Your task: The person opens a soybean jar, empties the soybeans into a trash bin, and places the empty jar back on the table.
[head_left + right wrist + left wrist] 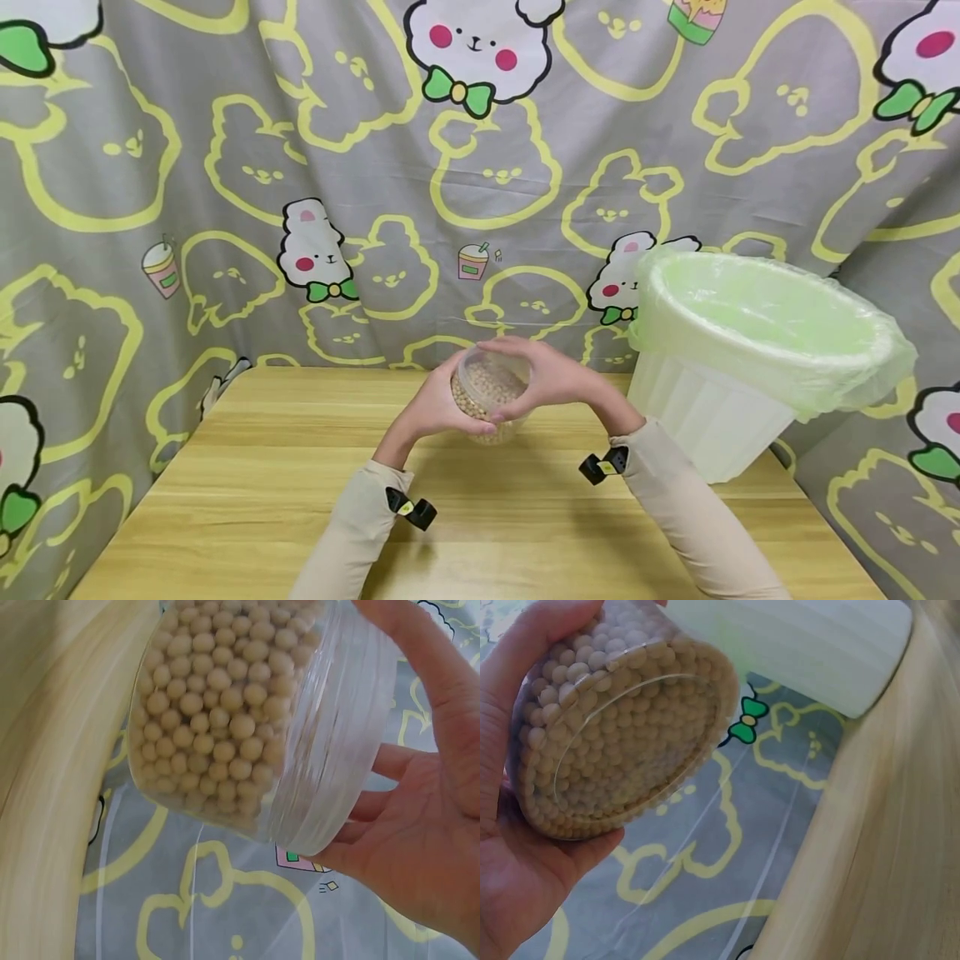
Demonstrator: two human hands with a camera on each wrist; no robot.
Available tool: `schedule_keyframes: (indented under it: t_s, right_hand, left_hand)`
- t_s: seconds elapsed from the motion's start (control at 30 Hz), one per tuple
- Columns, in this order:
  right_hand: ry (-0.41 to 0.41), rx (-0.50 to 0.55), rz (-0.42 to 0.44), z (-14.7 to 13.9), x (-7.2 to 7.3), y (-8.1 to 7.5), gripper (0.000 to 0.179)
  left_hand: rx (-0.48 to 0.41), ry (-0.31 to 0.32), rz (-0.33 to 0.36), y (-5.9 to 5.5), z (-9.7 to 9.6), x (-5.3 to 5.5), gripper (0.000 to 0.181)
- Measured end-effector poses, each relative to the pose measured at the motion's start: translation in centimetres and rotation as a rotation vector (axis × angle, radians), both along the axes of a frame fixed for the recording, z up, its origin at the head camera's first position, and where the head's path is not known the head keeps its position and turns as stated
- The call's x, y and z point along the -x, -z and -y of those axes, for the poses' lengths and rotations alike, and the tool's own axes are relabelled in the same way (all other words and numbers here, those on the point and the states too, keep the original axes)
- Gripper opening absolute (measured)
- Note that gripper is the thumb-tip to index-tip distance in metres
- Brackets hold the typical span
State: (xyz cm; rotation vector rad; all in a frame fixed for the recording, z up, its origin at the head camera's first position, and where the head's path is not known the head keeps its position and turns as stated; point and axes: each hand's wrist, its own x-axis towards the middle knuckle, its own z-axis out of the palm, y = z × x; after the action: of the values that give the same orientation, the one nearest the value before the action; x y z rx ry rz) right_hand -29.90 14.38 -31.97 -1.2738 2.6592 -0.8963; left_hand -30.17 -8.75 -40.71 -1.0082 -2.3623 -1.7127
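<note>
Between both hands a clear plastic jar [487,392] of small beige balls is held above the table, tilted. My left hand [437,406] grips the jar's body, thumb on one side and fingers on the other. In the left wrist view the round base of the jar [637,742] shows, with balls packed against it. My right hand [558,377] holds the translucent lid [349,742] at the jar's other end, its thumb and fingers spread around the rim. The right wrist view shows the lid on the jar.
A white bin [705,417] with a pale green plastic liner [847,383] stands at the right of the wooden table [247,500]. Behind the table hangs a grey curtain [390,183] with cartoon prints. Small black devices sit on both wrists.
</note>
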Motion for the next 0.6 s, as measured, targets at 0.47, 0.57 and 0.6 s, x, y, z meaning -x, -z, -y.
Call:
schedule_keyframes:
  t_s: [0.47, 0.57, 0.6]
  right_hand:
    - [0.054, 0.102, -0.010, -2.2, 0.3, -1.8, 0.098]
    - [0.071, 0.097, -0.022, -2.6, 0.3, -1.9, 0.098]
    - [0.077, 0.095, -0.024, -2.7, 0.3, -1.8, 0.099]
  left_hand:
    - [-0.011, -0.019, -0.013, -0.3, 1.2, 0.6, 0.108]
    - [-0.019, -0.037, -0.019, -0.5, 1.6, 0.7, 0.107]
    - [-0.023, -0.041, -0.019, -0.5, 1.8, 0.7, 0.107]
